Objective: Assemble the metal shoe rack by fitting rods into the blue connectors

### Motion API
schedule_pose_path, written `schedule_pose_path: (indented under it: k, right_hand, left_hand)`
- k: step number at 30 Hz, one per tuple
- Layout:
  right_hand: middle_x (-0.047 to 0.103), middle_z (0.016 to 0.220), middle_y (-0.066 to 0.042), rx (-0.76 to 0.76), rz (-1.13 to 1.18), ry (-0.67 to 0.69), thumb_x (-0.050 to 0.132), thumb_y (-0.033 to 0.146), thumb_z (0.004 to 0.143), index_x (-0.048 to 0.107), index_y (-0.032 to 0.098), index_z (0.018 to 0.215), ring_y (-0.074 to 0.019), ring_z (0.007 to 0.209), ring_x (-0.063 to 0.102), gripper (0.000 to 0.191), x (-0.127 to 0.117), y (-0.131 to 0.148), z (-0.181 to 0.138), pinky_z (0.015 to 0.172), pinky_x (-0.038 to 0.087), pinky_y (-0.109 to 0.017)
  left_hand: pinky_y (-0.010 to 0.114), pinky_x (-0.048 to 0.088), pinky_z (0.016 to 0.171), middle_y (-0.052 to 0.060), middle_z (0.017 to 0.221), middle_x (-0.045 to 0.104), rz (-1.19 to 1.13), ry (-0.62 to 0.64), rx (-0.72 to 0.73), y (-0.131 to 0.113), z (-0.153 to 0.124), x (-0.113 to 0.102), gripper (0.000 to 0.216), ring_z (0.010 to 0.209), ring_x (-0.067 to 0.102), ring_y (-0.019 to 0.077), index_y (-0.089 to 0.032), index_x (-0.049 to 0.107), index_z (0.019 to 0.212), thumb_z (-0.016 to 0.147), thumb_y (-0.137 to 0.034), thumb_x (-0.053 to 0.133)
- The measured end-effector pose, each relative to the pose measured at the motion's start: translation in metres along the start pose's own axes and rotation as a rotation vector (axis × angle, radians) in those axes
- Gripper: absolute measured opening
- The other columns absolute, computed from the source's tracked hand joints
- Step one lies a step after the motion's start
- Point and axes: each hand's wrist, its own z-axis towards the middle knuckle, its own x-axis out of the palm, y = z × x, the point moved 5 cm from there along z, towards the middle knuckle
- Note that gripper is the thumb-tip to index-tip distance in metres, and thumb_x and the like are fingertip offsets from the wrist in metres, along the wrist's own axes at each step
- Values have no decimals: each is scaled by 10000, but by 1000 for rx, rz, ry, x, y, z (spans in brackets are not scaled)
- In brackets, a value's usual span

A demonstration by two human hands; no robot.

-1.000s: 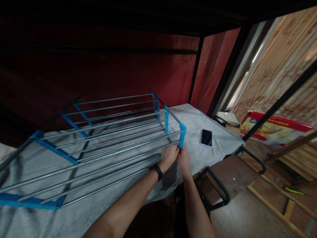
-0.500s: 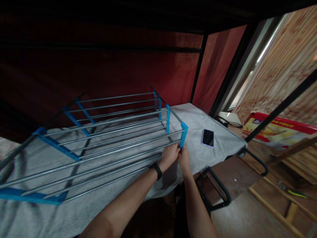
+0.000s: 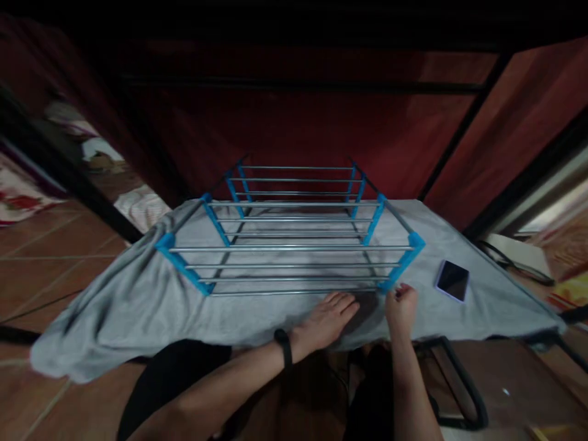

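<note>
A rack (image 3: pixel 294 248) of grey metal rods with blue plastic end pieces stands on a grey cloth (image 3: pixel 138 306) spread over a low bed. My left hand (image 3: pixel 331 316) lies flat and open on the cloth just below the rack's nearest rod, a black band on its wrist. My right hand (image 3: pixel 401 309) is beside the rack's near right blue corner, fingers curled loosely and holding nothing that I can see. A dark phone (image 3: pixel 452 280) lies on the cloth to the right of the rack.
A black bed frame (image 3: pixel 459 131) and a dark red wall (image 3: pixel 298 128) rise behind the rack. Tiled floor (image 3: pixel 41 245) shows at left, with bedding on it. A black curved tube (image 3: pixel 462 386) sits at floor level under my right arm.
The view swung left, so the rack is now seen head-on. Both hands came off the rack's near right corner; the left now rests flat on the cloth.
</note>
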Motion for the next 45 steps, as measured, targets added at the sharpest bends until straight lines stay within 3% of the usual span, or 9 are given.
schedule_pose_path:
  k: [1,3,5,8,11,14,17,26,45]
  right_hand:
    - [658,914,-125,-7,-89,-39,473,390,782,571,177,1070,-264,817,608,371,-4,0,-7,725,458,-387]
    - [660,815,-99,-89,-197,75,463,403,825,608,197,1012,-260,725,606,313,4,3,-23,666,441,-381]
    - [680,844,-93,-287,-161,288,457,406,870,627,216,1005,-255,739,630,289,28,17,-44,678,460,-381]
    - [694,1041,-105,-638,-68,508,429,374,935,629,232,1094,-256,950,652,292,71,48,-85,827,495,-404]
    - [674,1159,-104,-902,-146,583,429,330,967,591,231,1228,-256,1084,614,323,109,71,-123,929,466,-427]
    - [667,1193,-106,-1054,-286,580,451,281,971,566,222,1277,-262,1080,603,332,137,82,-148,977,417,-455]
    - [684,1114,-101,-1099,-384,549,428,214,973,585,219,1235,-261,1016,607,305,154,83,-156,984,383,-471]
    - [687,1052,-101,-1094,-333,638,403,270,991,604,218,1130,-264,988,614,250,169,74,-147,894,421,-424]
    - [711,1078,-98,-1104,-260,710,396,351,998,604,218,1181,-259,1009,650,307,173,63,-138,917,471,-442]
  left_hand:
    - [342,327,1167,59,1384,590,-23,4,-73,10,-28,-1,482,1325,489,181,-269,496,1387,930,-126,439]
    - [345,410,1091,44,1263,655,-74,-5,-266,38,-84,-3,384,1205,575,196,-297,582,1285,949,-177,439]
    - [349,470,1011,56,1124,699,-135,-108,-504,76,-135,-13,279,1088,620,207,-266,670,1099,961,-213,433]
    - [322,523,871,50,911,689,-191,-311,-825,135,-203,-36,201,926,645,190,-218,650,882,912,-170,458]
    - [351,525,844,55,874,651,-69,-500,-1052,181,-257,-65,137,876,636,204,-194,600,876,892,-169,467]
    - [404,491,933,112,1003,627,40,-588,-1129,208,-289,-82,202,1001,614,245,-155,582,1017,834,-108,510]
    - [383,476,951,112,1052,602,-18,-547,-1141,225,-296,-79,293,1040,592,236,-165,565,1071,801,-58,527]
    - [307,484,860,36,919,545,-140,-504,-1176,259,-288,-69,166,889,572,181,-206,553,817,767,-54,594]
    - [337,469,942,94,1065,558,-115,-538,-1208,256,-285,-60,134,1000,574,206,-178,598,927,821,-100,574]
